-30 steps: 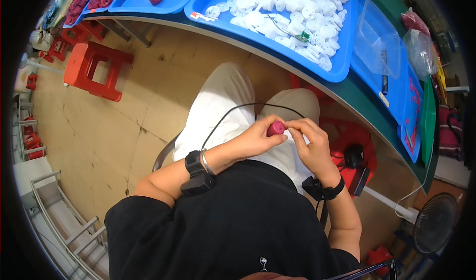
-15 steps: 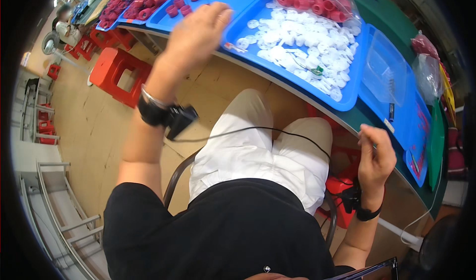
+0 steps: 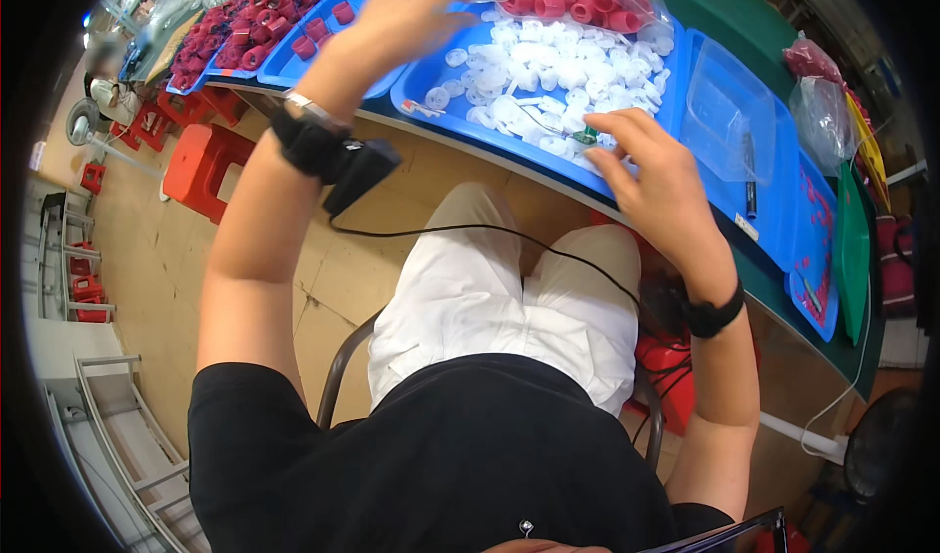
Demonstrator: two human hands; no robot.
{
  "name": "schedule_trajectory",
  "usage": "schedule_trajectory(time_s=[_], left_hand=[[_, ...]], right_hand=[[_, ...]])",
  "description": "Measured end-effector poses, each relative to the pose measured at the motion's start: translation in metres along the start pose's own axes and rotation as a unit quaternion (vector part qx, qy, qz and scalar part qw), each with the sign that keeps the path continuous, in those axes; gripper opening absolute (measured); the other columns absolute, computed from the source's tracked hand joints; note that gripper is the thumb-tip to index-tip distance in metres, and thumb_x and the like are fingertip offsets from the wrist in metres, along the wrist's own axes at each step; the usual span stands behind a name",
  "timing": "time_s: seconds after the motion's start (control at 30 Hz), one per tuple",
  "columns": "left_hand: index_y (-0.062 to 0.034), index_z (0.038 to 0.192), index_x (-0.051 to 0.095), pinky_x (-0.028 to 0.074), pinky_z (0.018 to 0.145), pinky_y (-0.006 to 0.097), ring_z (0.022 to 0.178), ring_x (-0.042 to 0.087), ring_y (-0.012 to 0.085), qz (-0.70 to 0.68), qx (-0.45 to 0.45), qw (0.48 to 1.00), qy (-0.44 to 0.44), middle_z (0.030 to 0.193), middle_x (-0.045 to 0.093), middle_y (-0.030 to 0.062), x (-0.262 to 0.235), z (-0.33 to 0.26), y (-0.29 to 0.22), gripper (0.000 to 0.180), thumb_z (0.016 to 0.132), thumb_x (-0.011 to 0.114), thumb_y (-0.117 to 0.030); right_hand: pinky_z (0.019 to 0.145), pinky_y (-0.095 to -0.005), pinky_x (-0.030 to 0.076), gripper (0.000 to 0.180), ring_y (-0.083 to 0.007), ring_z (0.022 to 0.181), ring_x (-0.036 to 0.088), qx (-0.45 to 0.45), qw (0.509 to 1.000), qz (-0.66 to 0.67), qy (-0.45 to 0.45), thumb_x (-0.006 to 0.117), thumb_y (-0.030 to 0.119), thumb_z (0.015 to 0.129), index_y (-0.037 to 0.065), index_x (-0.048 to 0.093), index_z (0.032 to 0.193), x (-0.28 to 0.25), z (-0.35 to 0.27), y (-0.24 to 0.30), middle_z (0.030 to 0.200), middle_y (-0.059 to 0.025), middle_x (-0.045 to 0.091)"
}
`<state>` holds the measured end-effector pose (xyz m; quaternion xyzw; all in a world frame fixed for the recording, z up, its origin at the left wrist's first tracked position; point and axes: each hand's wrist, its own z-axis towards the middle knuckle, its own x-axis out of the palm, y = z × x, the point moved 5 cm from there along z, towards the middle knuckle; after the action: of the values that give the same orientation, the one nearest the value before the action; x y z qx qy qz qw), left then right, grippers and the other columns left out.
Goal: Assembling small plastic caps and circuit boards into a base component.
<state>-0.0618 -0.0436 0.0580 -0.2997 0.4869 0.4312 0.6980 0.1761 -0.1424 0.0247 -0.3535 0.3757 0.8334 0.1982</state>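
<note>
My left hand (image 3: 413, 16), smeared by motion, is above the seam between two blue trays at the far side. Whether its fingers hold anything cannot be made out. White translucent plastic discs (image 3: 558, 68) lie heaped in the middle blue tray (image 3: 416, 91). Over the near right corner of that heap reaches my right hand (image 3: 654, 176), open, with thumb and index finger apart. Just beyond those fingertips lies a small green piece (image 3: 586, 136) with a thin stem among the discs. Dark red plastic caps (image 3: 305, 46) sit in the left blue tray (image 3: 367, 75).
A clear bag of red caps (image 3: 573, 0) rests on the middle tray's far end. To the right are a clear plastic box (image 3: 729, 112), a black pen (image 3: 751, 198) and a tray of tiny red pieces (image 3: 813, 235). A black cable (image 3: 509, 230) crosses my lap.
My right hand has moved up and left from the table's edge to the white discs. My left hand has risen a little farther over the trays. The view has shifted slightly.
</note>
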Motion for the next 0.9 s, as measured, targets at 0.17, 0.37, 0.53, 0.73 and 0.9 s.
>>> schedule_trajectory(time_s=[0.17,0.37,0.53,0.73,0.9], left_hand=[[-0.0113,0.121,0.060,0.049,0.087,0.042,0.102,0.060,0.0339,-0.021,0.053,0.998,-0.022,0.121,0.056,0.0115,0.061,0.065,-0.022,0.031,0.093,0.056,-0.022],[-0.0141,0.125,0.058,0.050,0.085,0.044,0.103,0.061,0.0332,-0.004,0.002,1.000,0.022,0.120,0.054,0.0108,0.086,0.095,-0.021,0.034,0.092,0.055,-0.021],[-0.0008,0.101,0.058,0.052,0.081,0.045,0.096,0.063,0.0356,0.006,0.016,1.000,-0.014,0.107,0.060,0.0182,0.088,0.094,-0.028,0.019,0.084,0.057,-0.010],[-0.0059,0.108,0.059,0.052,0.081,0.042,0.096,0.063,0.0353,-0.038,0.020,0.999,-0.007,0.115,0.056,0.0206,0.074,0.077,-0.032,0.025,0.084,0.054,-0.005],[-0.0115,0.126,0.056,0.050,0.088,0.042,0.106,0.060,0.0356,-0.015,0.016,0.999,0.044,0.132,0.043,0.0229,0.085,0.082,-0.025,0.041,0.086,0.053,-0.005]], right_hand=[[0.072,-0.0385,0.050,0.018,-0.0316,0.081,0.062,-0.010,1.000,-0.022,0.003,0.068,0.009,0.081,0.004,0.066,0.098,0.019,0.010,-0.007,0.092,-0.0114,0.062],[0.070,-0.0379,0.050,0.011,-0.0330,0.079,0.062,0.014,0.999,0.022,-0.048,0.067,0.005,0.081,0.002,0.064,0.091,0.025,0.009,-0.010,0.090,-0.0128,0.062],[0.068,-0.0330,0.050,0.008,-0.0256,0.077,0.064,0.051,0.986,0.097,-0.125,0.061,0.001,0.086,0.000,0.061,0.094,0.020,0.000,-0.017,0.094,-0.0137,0.065],[0.069,-0.0295,0.050,0.011,-0.0164,0.076,0.063,0.107,0.970,0.162,-0.146,0.061,0.005,0.090,0.000,0.060,0.100,0.016,-0.004,-0.025,0.093,-0.0086,0.065],[0.074,-0.0252,0.049,0.014,-0.0130,0.077,0.061,0.053,0.972,0.142,-0.182,0.061,0.003,0.090,0.000,0.059,0.103,0.009,0.002,-0.012,0.089,-0.0051,0.063]])
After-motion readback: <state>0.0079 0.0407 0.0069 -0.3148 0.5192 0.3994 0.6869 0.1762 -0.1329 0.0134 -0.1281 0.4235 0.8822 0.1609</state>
